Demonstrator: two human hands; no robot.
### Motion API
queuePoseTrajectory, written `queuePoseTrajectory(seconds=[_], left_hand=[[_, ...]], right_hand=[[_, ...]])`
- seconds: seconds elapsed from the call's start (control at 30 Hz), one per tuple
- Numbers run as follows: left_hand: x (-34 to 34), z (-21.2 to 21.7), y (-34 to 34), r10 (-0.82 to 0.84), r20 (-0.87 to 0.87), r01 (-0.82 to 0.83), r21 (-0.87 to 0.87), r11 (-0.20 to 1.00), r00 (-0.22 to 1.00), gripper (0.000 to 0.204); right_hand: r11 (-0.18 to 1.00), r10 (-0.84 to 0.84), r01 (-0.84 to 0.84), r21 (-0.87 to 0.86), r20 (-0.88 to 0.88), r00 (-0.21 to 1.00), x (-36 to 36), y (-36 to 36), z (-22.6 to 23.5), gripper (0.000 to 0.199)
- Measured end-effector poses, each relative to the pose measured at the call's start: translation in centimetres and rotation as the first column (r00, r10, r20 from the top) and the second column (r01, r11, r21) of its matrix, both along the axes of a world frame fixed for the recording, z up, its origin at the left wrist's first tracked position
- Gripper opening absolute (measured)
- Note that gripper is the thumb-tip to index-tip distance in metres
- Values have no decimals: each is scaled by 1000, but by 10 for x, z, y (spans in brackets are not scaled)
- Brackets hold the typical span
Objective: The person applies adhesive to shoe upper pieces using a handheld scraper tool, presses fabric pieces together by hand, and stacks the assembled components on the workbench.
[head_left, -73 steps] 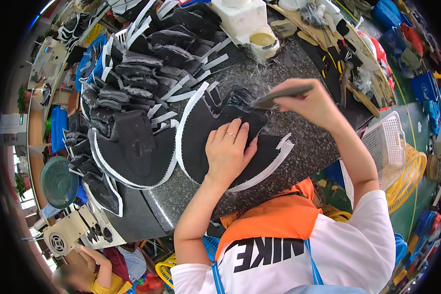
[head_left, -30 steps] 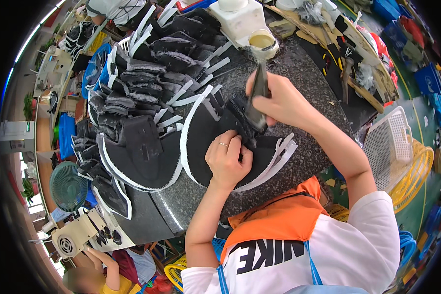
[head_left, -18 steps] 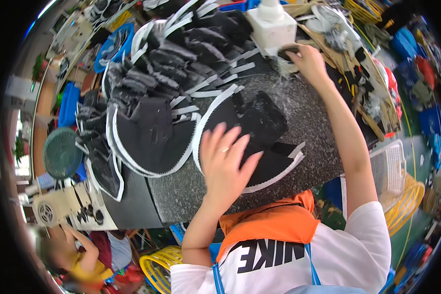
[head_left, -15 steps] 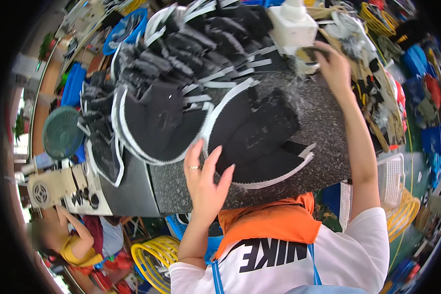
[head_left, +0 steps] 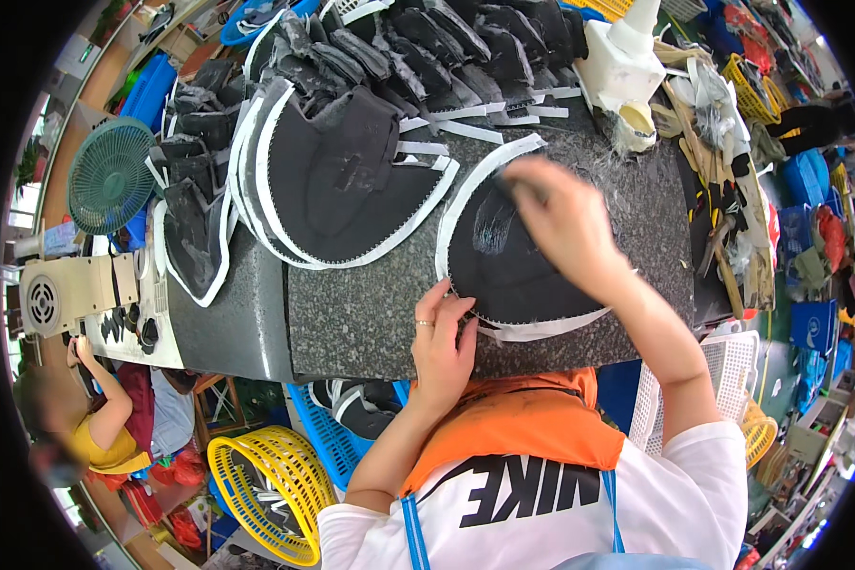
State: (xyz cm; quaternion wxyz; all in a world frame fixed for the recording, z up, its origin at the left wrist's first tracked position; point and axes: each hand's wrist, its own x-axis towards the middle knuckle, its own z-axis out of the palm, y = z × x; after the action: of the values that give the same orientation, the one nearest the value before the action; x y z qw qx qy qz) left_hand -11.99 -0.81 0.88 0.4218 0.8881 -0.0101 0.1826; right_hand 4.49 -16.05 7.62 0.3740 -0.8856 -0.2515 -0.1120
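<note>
Pin the black, white-edged fabric shoe upper (head_left: 532, 275) near the speckled granite table's (head_left: 370, 304) front edge with left hand (head_left: 444, 344), fingers flat and together; right hand (head_left: 562, 220) pinching a brush, stroke lightly, evenly.

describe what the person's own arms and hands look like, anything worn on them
Both forearms are bare, with no gloves on either hand. The left hand wears a thin ring on one finger. The right hand shows no ring or watch, though it is blurred. Short white sleeves cover the upper arms, over an orange apron.
</note>
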Motion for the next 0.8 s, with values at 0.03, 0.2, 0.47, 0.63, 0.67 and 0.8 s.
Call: queuePoseTrajectory(seconds=[0.03,0.2,0.47,0.63,0.67,0.8], left_hand=[[1,-4,-2,-2,2,2,-9,1000,1000,31],[6,-15,-10,88,-81,-120,-682,721,993,47],[25,38,34,-382,-218,56,-805,591,898,101],[68,44,22,-376,-273,-105,-906,410,886,66],[69,43,23,-357,-285,-122,-902,415,890,66],[79,40,19,-315,-307,-113,-853,509,898,58]], right_hand=[[989,147,-147,13,-8,989,-14,4,-2,23],[757,644,-652,-42,-121,755,-42,-19,12,34],[835,-501,509,-209,94,860,120,-163,7,38],[842,-426,450,-297,146,893,143,-168,-16,33],[901,-343,396,-179,267,901,128,-160,-7,34],[936,-155,302,180,-560,814,76,-141,41,29]])
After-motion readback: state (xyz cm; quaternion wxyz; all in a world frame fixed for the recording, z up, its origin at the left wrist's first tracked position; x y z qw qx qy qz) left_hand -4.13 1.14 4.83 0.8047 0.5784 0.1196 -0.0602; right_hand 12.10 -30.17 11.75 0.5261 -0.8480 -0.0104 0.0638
